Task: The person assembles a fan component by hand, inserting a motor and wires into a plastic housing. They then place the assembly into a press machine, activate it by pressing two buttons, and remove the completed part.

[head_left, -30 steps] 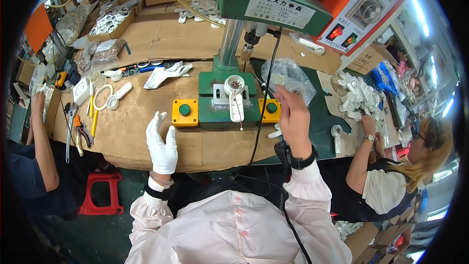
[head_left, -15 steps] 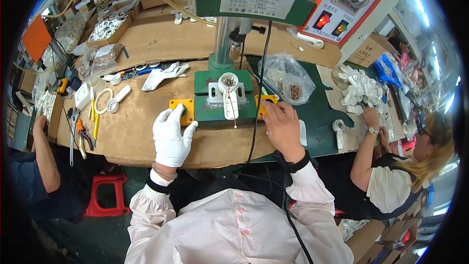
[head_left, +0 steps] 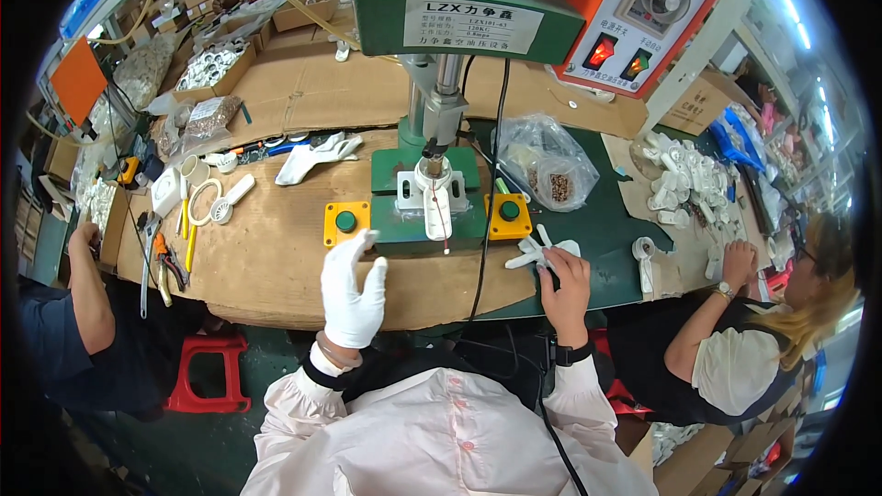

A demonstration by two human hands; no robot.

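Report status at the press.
Left hand gloved, empty, near left green button. Right hand bare, at white glove. Press ram at round end of white part. Black cable hangs alongside.

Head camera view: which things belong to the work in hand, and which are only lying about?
Likely in the job:
- green metal press, grey metal ram
- white plastic handled part under ram
- left square yellow button box
- right square yellow button box

Apparently just lying about:
- unworn white cloth glove left of press
- thin yellow rod

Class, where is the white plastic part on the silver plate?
The white plastic part sits centrally in the head view, between two square yellow button boxes.
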